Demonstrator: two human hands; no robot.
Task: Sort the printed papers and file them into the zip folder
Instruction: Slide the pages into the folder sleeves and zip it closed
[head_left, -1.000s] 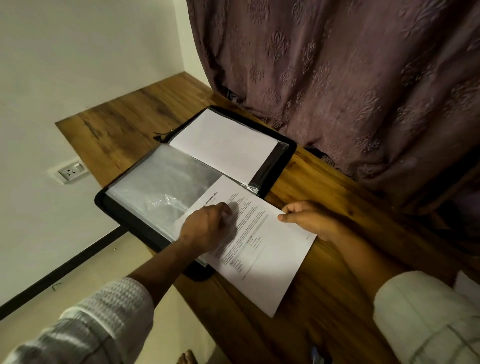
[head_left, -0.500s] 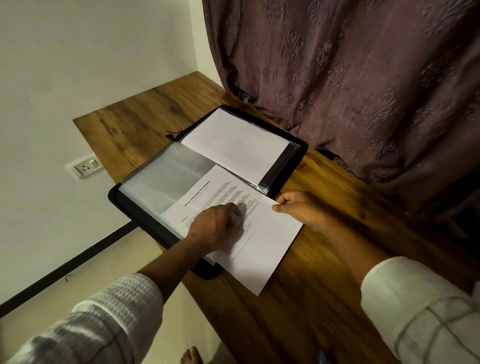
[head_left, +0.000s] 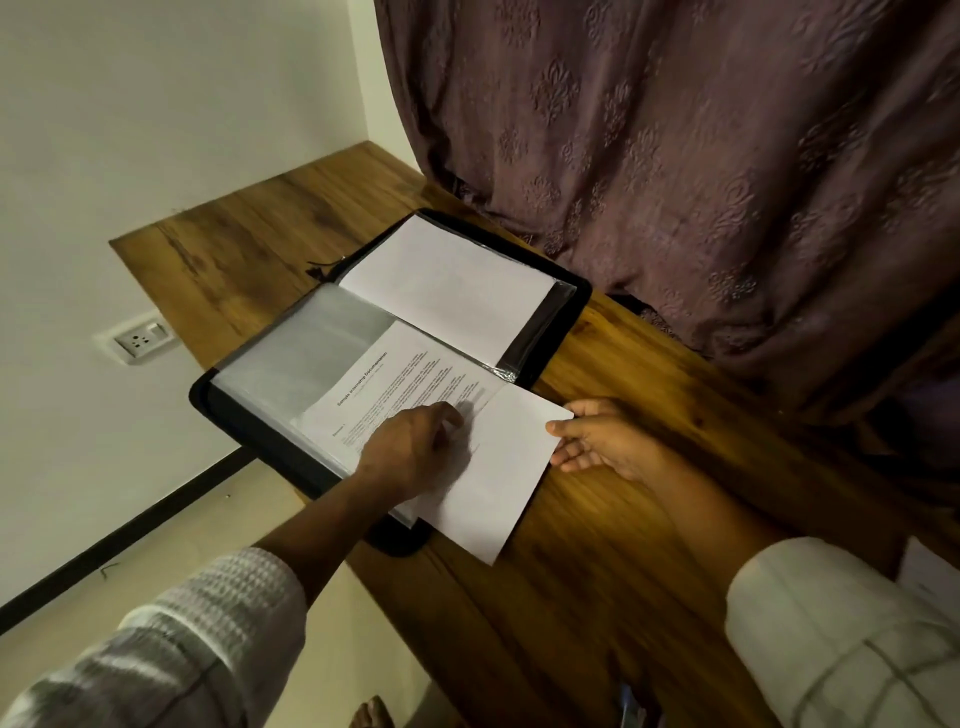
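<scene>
A black zip folder (head_left: 576, 306) lies open on the wooden table (head_left: 597, 597). Its far half holds a blank-faced white sheet (head_left: 447, 286). On the near half lies a clear plastic sleeve (head_left: 311, 353), with a printed paper (head_left: 410, 374) partly inside it; the paper's right part sticks out over the table. My left hand (head_left: 410, 452) rests on the sleeve and paper with curled fingers, its fingertips hidden. My right hand (head_left: 602, 441) pinches the paper's right edge, thumb on top.
A purple patterned curtain (head_left: 701, 156) hangs right behind the folder and table. A white wall with a socket (head_left: 137, 340) is at the left, beyond the table's end. More white paper (head_left: 930, 571) shows at the right edge.
The printed paper has slid leftward, deeper into the sleeve, and less of it sticks out. Both hands moved left with it.
</scene>
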